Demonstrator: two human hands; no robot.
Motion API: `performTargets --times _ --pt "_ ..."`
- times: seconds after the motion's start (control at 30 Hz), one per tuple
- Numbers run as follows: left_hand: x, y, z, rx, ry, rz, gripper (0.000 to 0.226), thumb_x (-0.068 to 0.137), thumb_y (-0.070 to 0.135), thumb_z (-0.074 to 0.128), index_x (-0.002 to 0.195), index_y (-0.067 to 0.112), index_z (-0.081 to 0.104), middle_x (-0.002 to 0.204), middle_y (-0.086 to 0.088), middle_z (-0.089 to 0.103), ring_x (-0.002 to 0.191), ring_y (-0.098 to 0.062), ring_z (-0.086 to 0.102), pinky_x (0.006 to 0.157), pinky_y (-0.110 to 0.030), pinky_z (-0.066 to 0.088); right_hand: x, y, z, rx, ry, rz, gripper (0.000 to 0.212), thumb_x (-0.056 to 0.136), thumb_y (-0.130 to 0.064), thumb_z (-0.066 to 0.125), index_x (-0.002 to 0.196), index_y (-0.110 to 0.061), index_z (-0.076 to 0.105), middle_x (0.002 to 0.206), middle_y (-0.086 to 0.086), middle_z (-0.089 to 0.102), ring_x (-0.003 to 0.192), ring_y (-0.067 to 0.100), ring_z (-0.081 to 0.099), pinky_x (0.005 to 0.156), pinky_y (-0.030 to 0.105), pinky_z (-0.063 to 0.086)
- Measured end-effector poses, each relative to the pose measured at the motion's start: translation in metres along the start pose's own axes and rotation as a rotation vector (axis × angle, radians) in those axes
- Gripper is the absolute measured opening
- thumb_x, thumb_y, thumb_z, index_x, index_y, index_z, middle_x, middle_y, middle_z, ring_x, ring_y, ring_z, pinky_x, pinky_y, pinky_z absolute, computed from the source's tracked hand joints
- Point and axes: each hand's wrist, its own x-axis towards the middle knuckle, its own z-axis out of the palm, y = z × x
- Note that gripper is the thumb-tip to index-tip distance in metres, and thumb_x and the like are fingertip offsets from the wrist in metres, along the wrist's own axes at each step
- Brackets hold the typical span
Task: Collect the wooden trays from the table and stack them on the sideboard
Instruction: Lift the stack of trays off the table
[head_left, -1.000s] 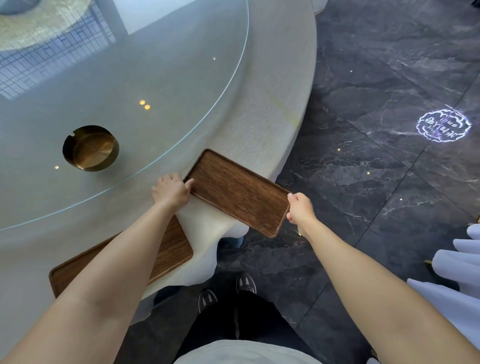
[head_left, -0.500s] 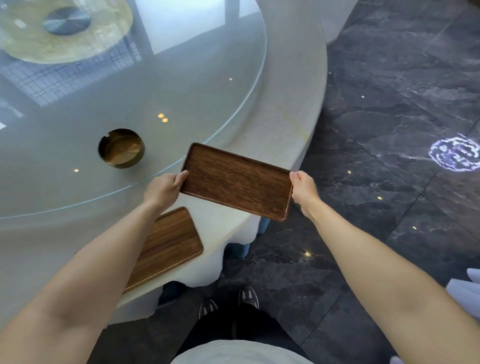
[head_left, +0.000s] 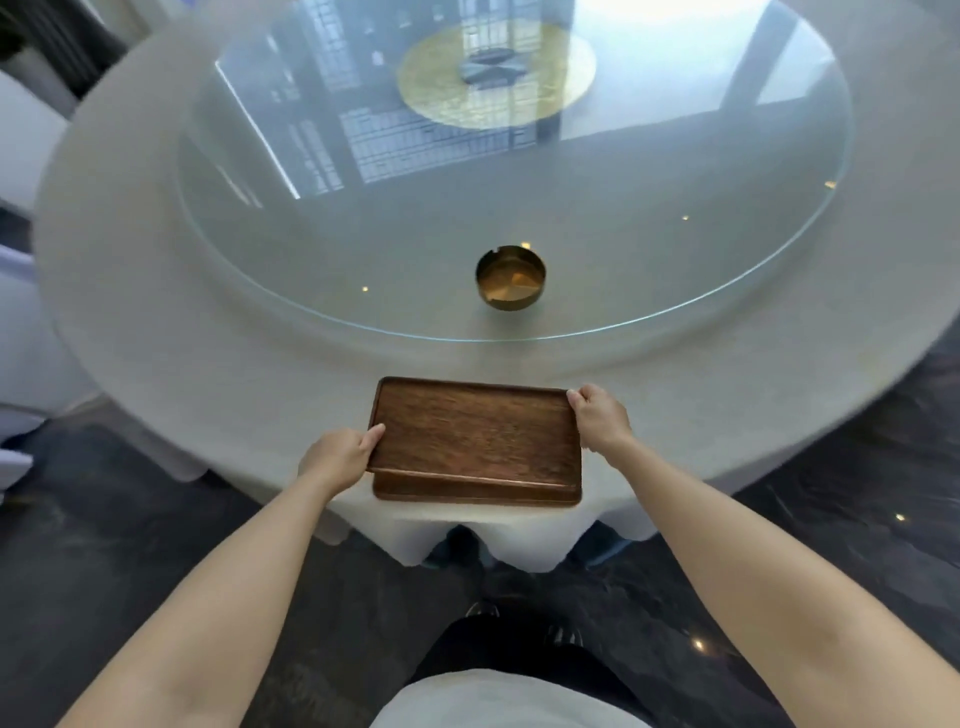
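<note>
A dark wooden tray is held level between both hands, directly over a second wooden tray that lies at the near edge of the round table. Only the near strip of the lower tray shows under the held one. My left hand grips the upper tray's left short edge, thumb on top. On the right short edge sits my right hand, gripping it the same way. Whether the upper tray touches the lower one cannot be told.
The table carries a pale cloth and a big glass turntable with a brass ashtray on it. White-covered chairs stand at the left. Dark marble floor surrounds the table, and my shoes show below.
I have turned left with the tray in both hands. The tray moved from beside the second tray to straight above it, now squared with the table edge.
</note>
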Motion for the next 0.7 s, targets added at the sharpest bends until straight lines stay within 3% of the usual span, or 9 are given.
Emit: performTargets --times 0.1,0.17,0.23,0.3,0.4,0.5,0.7 --pt "0.005 -0.014 0.013 0.008 -0.060 -0.029 0.058 0.097 0.046 0.024 0.064 0.009 0.054 0.082 -0.011 0.057 0.086 -0.032 0.058 0.075 -0.034 0.040 -0.002 -0.001 0.006 -0.110 -0.010 0.001 0.040 0.099 -0.025 0.035 0.059 -0.019 0.037 0.064 0.006 0.048 0.045 0.021 0.048 0.045 0.027 0.037" --pt "0.008 -0.018 0.020 0.021 -0.103 -0.033 0.058 0.097 0.047 0.022 0.072 0.007 0.056 0.083 -0.011 0.058 0.089 -0.032 0.058 0.075 -0.033 0.040 -0.005 0.000 0.007 -0.158 0.000 0.002 0.040 0.099 -0.026 0.034 0.059 -0.018 0.036 0.071 0.011 0.052 0.048 0.025 0.051 0.054 0.031 0.044" --pt "0.011 -0.021 0.027 0.020 -0.129 -0.035 0.061 0.097 0.047 0.021 0.076 0.005 0.060 0.083 -0.013 0.059 0.086 -0.031 0.058 0.073 -0.032 0.039 -0.008 0.001 0.009 -0.202 0.021 -0.008 0.037 0.099 -0.027 0.033 0.066 -0.012 0.039 0.083 0.019 0.055 0.068 0.033 0.058 0.069 0.041 0.051" --pt "0.012 -0.022 0.032 0.013 -0.126 -0.036 0.063 0.097 0.047 0.022 0.073 0.004 0.061 0.084 -0.015 0.061 0.080 -0.029 0.055 0.071 -0.031 0.038 -0.012 0.001 0.011 -0.256 0.032 -0.018 0.029 0.099 -0.027 0.032 0.080 -0.007 0.042 0.096 0.026 0.059 0.090 0.040 0.059 0.074 0.042 0.049" --pt "0.011 -0.022 0.034 0.000 -0.114 -0.026 0.060 0.097 0.046 0.023 0.062 0.007 0.052 0.080 -0.014 0.058 0.080 -0.030 0.056 0.071 -0.032 0.038 -0.014 0.004 0.015 -0.326 0.018 -0.025 0.031 0.100 -0.026 0.029 0.099 0.000 0.046 0.107 0.027 0.061 0.100 0.041 0.057 0.076 0.042 0.044" --pt "0.010 -0.021 0.033 0.002 -0.117 -0.021 0.058 0.097 0.045 0.023 0.069 0.005 0.054 0.081 -0.014 0.057 0.082 -0.030 0.056 0.074 -0.033 0.039 -0.014 0.006 0.016 -0.375 0.021 -0.039 0.033 0.100 -0.024 0.027 0.110 0.002 0.045 0.107 0.025 0.061 0.099 0.040 0.057 0.075 0.042 0.043" --pt "0.010 -0.021 0.033 -0.004 -0.129 0.006 0.060 0.098 0.045 0.022 0.066 0.006 0.055 0.089 -0.020 0.064 0.086 -0.032 0.059 0.077 -0.037 0.044 -0.019 0.010 0.016 -0.464 0.029 -0.063 0.031 0.100 -0.026 0.025 0.111 -0.001 0.042 0.088 0.014 0.053 0.077 0.028 0.050 0.065 0.037 0.039"
